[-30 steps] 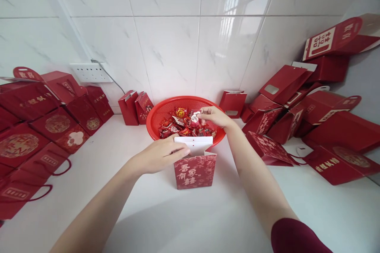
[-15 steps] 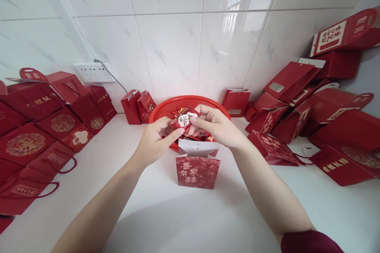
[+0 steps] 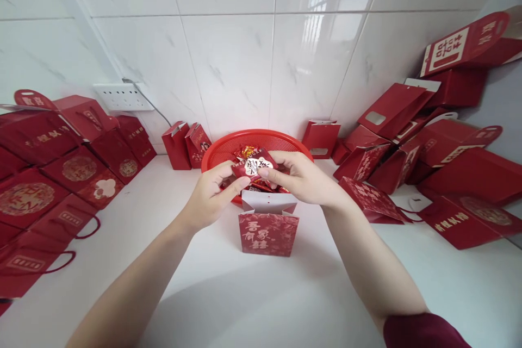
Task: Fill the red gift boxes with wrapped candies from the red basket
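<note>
Between my hands is a small red candy packet [image 3: 256,166] with a white label and dark characters. My left hand [image 3: 214,190] pinches its left end, thumb at the lower edge. My right hand [image 3: 296,174] grips the other end, with the thumb over the label's right side. Behind and below the packet stands a red plastic basket [image 3: 216,147], which holds several wrapped sweets [image 3: 248,151]. In front of the basket a red paper gift bag [image 3: 269,234] stands upright, its top open and its pale inside showing.
Stacked red gift boxes [image 3: 28,198] and bags fill the left side. More red boxes and bags [image 3: 460,168] are piled on the right. Two small red bags [image 3: 176,147] stand by the tiled wall, near a socket strip [image 3: 122,98] with a cable.
The packet has turned to lie more level, its label facing me more squarely. My right thumb has slid lower on it. The view has shifted slightly.
</note>
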A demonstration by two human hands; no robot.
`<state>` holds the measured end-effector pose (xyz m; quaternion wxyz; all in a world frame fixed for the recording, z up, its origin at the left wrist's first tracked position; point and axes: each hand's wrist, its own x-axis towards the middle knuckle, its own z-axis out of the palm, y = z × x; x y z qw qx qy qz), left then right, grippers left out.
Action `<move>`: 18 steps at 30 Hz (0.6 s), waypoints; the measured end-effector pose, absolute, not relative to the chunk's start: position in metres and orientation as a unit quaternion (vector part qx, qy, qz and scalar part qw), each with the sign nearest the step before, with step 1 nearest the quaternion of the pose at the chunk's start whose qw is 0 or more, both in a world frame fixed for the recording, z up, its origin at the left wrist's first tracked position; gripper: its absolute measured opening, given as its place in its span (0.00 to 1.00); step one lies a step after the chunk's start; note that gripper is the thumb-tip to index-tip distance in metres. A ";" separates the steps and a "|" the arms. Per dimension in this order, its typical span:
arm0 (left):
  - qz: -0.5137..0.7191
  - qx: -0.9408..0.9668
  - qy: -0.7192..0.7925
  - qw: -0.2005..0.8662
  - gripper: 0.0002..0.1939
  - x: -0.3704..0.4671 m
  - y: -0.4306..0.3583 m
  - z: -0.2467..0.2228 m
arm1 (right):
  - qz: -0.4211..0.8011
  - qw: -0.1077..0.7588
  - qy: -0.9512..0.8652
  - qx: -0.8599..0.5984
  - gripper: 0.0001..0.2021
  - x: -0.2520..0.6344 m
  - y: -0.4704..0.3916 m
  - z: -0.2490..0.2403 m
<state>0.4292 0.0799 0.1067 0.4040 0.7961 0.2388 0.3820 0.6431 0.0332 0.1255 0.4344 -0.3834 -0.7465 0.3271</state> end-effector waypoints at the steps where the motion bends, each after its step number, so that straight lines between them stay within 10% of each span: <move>1: 0.382 0.805 0.243 0.383 0.09 0.429 0.079 0.108 | 0.307 0.433 -0.755 -0.384 0.14 0.644 0.031 0.127; 13: 0.131 0.920 0.257 0.266 0.05 0.426 0.075 0.120 | 0.150 0.482 -0.738 -0.448 0.19 0.674 -0.013 0.156; 18: 0.062 0.947 0.228 0.219 0.27 0.425 0.065 0.126 | 0.112 0.451 -0.757 -0.460 0.18 0.685 -0.027 0.162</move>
